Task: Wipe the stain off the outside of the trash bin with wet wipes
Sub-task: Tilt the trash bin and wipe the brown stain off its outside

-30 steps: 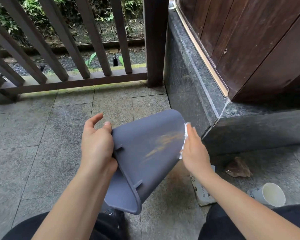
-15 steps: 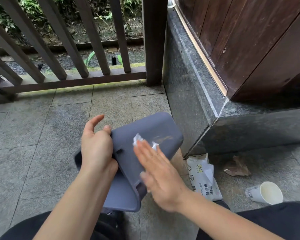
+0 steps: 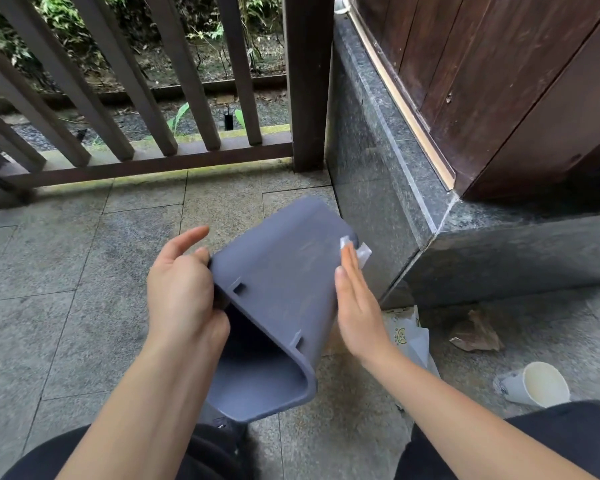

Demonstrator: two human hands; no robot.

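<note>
A grey-blue plastic trash bin (image 3: 278, 278) is held tilted above the paving, its open mouth toward me and its base pointing away. My left hand (image 3: 182, 292) grips its rim on the left side. My right hand (image 3: 355, 299) lies flat against the bin's right side, fingers straight, pressing a white wet wipe (image 3: 359, 249) near the base. Only the wipe's corners show past my fingertips. The upper face of the bin looks grey, with faint pale streaks and no brown mark visible.
A pack of wet wipes (image 3: 407, 336) lies on the stone floor right of the bin, beside a brown crumpled scrap (image 3: 475, 336) and a tipped white paper cup (image 3: 534, 384). A granite step (image 3: 388, 188) and wooden wall rise on the right; a wooden railing (image 3: 146, 161) stands ahead.
My right hand has swept the wipe from the bin's upper face to its right side near the base. The brown stain seen a second ago no longer shows. The bin is tilted more toward me.
</note>
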